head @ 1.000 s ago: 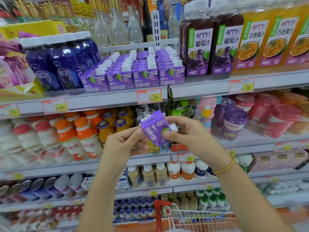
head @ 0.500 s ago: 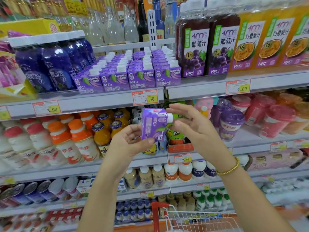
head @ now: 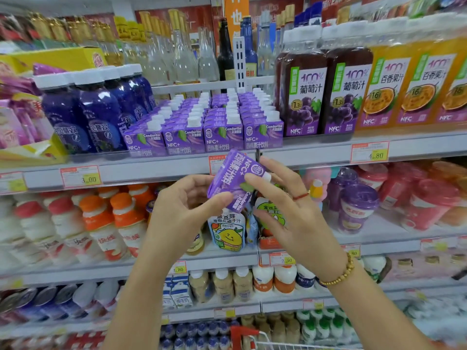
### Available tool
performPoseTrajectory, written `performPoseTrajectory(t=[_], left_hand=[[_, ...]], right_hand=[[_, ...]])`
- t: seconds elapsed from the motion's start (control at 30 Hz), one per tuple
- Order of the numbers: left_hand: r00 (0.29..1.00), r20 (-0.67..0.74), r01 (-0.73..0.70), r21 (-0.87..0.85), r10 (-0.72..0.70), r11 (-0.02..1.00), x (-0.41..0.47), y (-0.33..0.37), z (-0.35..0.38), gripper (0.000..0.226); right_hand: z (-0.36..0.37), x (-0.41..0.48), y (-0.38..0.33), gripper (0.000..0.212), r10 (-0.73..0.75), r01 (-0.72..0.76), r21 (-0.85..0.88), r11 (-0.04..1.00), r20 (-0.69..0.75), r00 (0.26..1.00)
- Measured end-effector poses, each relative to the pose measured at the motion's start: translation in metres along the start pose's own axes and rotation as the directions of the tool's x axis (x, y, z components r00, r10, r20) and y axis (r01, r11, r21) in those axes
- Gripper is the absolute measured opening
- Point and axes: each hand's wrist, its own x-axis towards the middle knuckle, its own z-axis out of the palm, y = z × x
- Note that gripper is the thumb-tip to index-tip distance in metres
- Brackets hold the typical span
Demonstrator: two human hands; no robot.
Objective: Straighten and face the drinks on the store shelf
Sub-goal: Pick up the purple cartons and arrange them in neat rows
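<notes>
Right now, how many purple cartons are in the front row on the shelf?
4 along the shelf edge: far-left carton, second carton, third carton, far-right carton. More rows behind; held carton not counted.

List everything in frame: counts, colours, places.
held carton: 1, purple, tilted between both hands
shelf cartons: four front facings, rows behind, purple, upper shelf centre
blue bottles: several, white caps, left of shelf cartons
grape juice bottles: 2 in front, dark purple, right of shelf cartons
passion-fruit bottles: at least 3, orange, upper shelf right
small bottles: many, white, orange or red caps, middle shelf left
cups: at least 2, purple, middle shelf right
cart: 1, red handle, bottom
left hand: pinches held carton's base end
right hand: pinches its cap end
</notes>
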Motion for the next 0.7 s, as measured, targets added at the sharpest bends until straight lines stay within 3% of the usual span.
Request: performPoseTrajectory(t=[0.17, 0.27, 0.33, 0.37, 0.43, 0.47, 0.53, 0.6, 0.7], left_hand=[[0.995, 0.018, 0.104, -0.091, -0.103, 0.99, 0.021, 0.023, -0.005, 0.037], [0.988, 0.054, 0.152, -0.124, -0.146, 0.981, 0.041, 0.035, -0.008, 0.036], [0.992, -0.009, 0.122, -0.116, -0.124, 0.986, 0.056, 0.041, -0.01, 0.039], [0.995, -0.062, 0.069, -0.052, -0.072, 0.996, 0.062, 0.043, -0.011, 0.041], [0.981, -0.138, -0.094, 0.274, 0.135, 0.957, 0.075, 0.043, -0.017, 0.043], [0.963, -0.128, -0.153, 0.466, 0.238, 0.871, 0.08, 0.041, -0.021, 0.042], [0.955, -0.049, -0.173, 0.705, 0.291, 0.688, 0.092, 0.038, -0.03, 0.044], [0.968, 0.035, -0.183, 0.781, 0.25, 0.597, 0.103, 0.028, -0.037, 0.054], [0.959, 0.089, -0.232, 0.794, 0.27, 0.562, 0.108, 0.014, -0.042, 0.063]], right_hand=[[0.002, 0.029, 0.012, 0.027, -0.156, 0.124, -0.23, 0.965, -0.123, 0.98], [-0.003, 0.058, 0.019, 0.027, -0.252, 0.219, -0.328, 0.919, -0.06, 0.966], [-0.005, 0.082, 0.023, 0.028, -0.243, 0.218, -0.335, 0.917, -0.032, 0.97], [-0.005, 0.095, 0.025, 0.029, -0.204, 0.186, -0.325, 0.927, -0.022, 0.979], [-0.007, 0.122, 0.026, 0.033, -0.086, 0.084, -0.314, 0.946, 0.008, 0.996], [-0.007, 0.135, 0.026, 0.035, -0.016, 0.022, -0.326, 0.945, 0.022, 1.0], [-0.005, 0.162, 0.03, 0.037, 0.114, -0.086, -0.375, 0.923, 0.052, 0.992], [-0.001, 0.189, 0.041, 0.037, 0.21, -0.158, -0.422, 0.893, 0.079, 0.975], [0.011, 0.227, 0.062, 0.036, 0.285, -0.203, -0.46, 0.864, 0.117, 0.951]])
